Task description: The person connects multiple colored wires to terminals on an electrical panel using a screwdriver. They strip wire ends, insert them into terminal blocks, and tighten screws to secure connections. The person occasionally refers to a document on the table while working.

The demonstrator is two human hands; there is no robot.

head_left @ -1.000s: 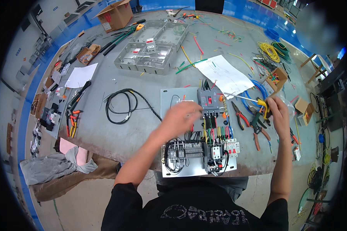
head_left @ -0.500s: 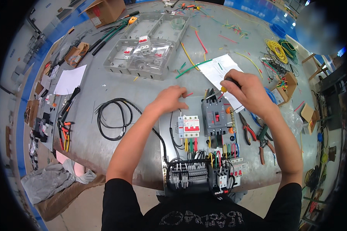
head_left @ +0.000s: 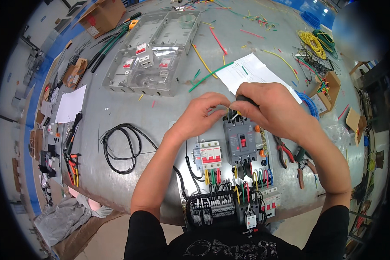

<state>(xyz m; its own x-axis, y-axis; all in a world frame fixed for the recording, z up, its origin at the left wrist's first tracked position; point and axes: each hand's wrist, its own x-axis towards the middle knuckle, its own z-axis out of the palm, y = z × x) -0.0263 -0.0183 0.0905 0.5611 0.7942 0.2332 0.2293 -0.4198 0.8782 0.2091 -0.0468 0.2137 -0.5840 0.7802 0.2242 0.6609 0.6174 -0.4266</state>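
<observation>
The right hand (head_left: pixel 271 104) has its fingers curled round the dark handle of a screwdriver (head_left: pixel 248 101), its tip hidden, at the far end of the grey breaker (head_left: pixel 242 141); that wrapped grip probably lets the tool be pressed and turned. The left hand (head_left: pixel 201 115) meets it there, thumb and forefinger drawn close together; whether they pinch anything I cannot tell, though they seem placed to steady something small.

The grey breaker sits between the forearms with its far end away from the body, likely so both hands can reach it. Just left of it is a white switch (head_left: pixel 210 156); nearer the body than the breaker, a row of wire connectors (head_left: pixel 222 206) shares the same metal plate. Right of the breaker lie red-handled pliers (head_left: pixel 283 151), presumably kept within easy reach. Beyond it, paper (head_left: pixel 258 71) lies flat, perhaps for reading. Well left of the breaker is coiled black cable (head_left: pixel 132 161); farther off, beyond and left of it, stands a clear-lidded plastic box (head_left: pixel 173 89).
</observation>
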